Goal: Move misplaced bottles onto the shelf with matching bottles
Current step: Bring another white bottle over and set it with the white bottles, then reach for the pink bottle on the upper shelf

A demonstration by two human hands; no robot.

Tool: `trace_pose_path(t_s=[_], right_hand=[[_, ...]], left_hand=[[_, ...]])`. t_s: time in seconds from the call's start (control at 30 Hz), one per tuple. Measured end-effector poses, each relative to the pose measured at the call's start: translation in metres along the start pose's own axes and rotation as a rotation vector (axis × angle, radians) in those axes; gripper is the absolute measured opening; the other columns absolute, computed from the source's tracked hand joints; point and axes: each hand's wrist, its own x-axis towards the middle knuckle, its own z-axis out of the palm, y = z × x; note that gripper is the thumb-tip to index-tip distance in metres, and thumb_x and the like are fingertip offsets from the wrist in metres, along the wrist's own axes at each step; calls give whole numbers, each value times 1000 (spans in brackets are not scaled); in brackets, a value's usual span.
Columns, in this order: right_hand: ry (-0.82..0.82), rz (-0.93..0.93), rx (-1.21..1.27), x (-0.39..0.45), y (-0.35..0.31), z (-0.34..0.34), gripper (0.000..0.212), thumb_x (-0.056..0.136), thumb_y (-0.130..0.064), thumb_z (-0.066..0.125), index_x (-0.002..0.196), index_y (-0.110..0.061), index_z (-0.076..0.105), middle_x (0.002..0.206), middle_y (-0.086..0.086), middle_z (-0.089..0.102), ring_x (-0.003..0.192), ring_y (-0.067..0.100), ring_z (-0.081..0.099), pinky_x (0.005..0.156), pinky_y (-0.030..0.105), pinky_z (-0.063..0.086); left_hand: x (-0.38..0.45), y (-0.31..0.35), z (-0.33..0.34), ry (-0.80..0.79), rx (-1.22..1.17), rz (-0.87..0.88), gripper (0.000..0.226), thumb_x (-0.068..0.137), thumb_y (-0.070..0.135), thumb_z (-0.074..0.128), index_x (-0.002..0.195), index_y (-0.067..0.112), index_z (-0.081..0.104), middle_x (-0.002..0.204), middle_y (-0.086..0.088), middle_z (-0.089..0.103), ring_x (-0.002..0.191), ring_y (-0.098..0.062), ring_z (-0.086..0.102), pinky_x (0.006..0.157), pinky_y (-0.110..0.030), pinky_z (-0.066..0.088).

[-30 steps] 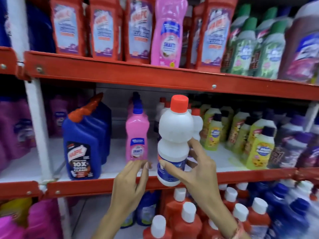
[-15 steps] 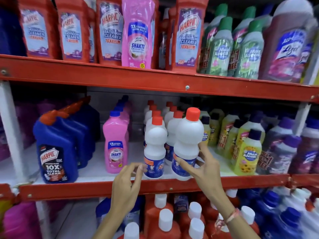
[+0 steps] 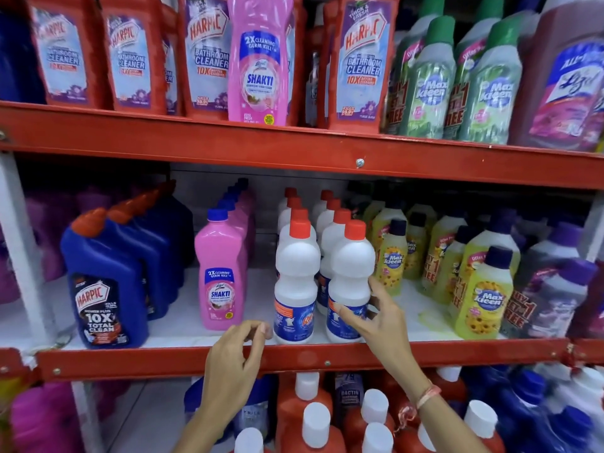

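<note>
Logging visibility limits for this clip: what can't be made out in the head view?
- White red-capped bottle under the right hand: label partly covered by fingers.
- Rows behind it: count lost, front bottles block them.
- Pink Shakti bottle on the top shelf: cap cut off by the frame.
- Left hand: fingertips curled, empty or not unclear.

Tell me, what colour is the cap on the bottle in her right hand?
Orange-red, on the white bottle; head view.

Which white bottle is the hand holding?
The front white bottle of the right-hand row; the right hand wraps its label. Its neighbour stands untouched.
</note>
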Motion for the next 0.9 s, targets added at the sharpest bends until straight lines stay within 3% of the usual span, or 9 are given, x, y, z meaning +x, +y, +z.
trace_pose_path(t_s=[0.13, 0.23, 0.33, 0.4, 0.5, 0.6, 0.73, 0.83, 0.9], right_hand=[[-5, 37, -61, 1, -4, 1, 60, 77, -28, 83, 119, -51, 48, 115, -17, 67, 103, -12, 62, 78, 7, 52], [-34, 58, -83, 0, -7, -1, 58, 77, -31, 82, 115, -53, 45, 114, -18, 65, 104, -5, 64, 83, 14, 55], [-32, 45, -229, -1, -21, -5, 46, 79, -39, 79, 118, -33, 54, 111, -6, 67, 102, 15, 66, 80, 33, 58], [36, -9, -610, 1, -39, -7, 53, 82, -58, 66, 111, -14, 62, 105, 6, 67, 92, 29, 67, 68, 40, 56], [316, -173, -1005, 5, -77, -12, 71, 89, -71, 39, 85, -10, 75, 77, 9, 73, 53, 29, 65, 40, 30, 48], [576, -470, -898, 15, -124, -8, 49, 94, -49, 53, 71, -12, 76, 59, 4, 71, 43, 24, 62, 37, 22, 39], [607, -694, -657, 43, -183, 13, 28, 95, -28, 60, 78, -11, 75, 72, 3, 74, 62, 24, 68, 52, 34, 52], [599, -694, -453, 69, -227, 31, 20, 92, -24, 64, 96, -8, 74, 89, 6, 75, 81, 26, 71, 74, 31, 52], [541, -600, -351, 87, -253, 43, 34, 88, -29, 68, 114, -6, 68, 108, 9, 72, 98, 25, 68, 86, 21, 44]], left_hand=[[-1, 1, -3, -15, 12, 41, 36, 90, 48, 38, 87, 27, 66, 84, 18, 70, 90, -5, 63, 77, -4, 41], [-1, 1, -3, -31, 36, 58, 34, 91, 47, 39, 86, 27, 66, 84, 18, 70, 92, -4, 61, 75, -3, 40], [0, 2, -5, -57, 37, 52, 26, 91, 39, 46, 86, 25, 67, 83, 16, 70, 92, -3, 61, 74, -3, 41], [1, 4, -9, -86, 1, 53, 29, 91, 44, 44, 87, 26, 67, 83, 15, 71, 89, -4, 63, 72, -6, 44], [7, 7, -21, -97, -7, 80, 30, 93, 51, 43, 87, 32, 65, 85, 18, 71, 85, -5, 65, 68, -14, 48], [24, 18, -42, -11, 26, 175, 27, 93, 48, 44, 94, 31, 65, 91, 18, 68, 88, -4, 64, 71, -19, 51], [66, 50, -84, 228, 98, 498, 23, 94, 22, 48, 101, 14, 68, 98, 4, 69, 93, -10, 60, 81, -31, 49], [102, 74, -118, 411, 216, 674, 26, 92, 13, 51, 112, 6, 67, 119, -5, 68, 112, -21, 61, 97, -41, 47], [125, 88, -136, 501, 324, 736, 33, 93, 12, 51, 123, 4, 62, 133, -10, 60, 127, -26, 54, 108, -46, 40]])
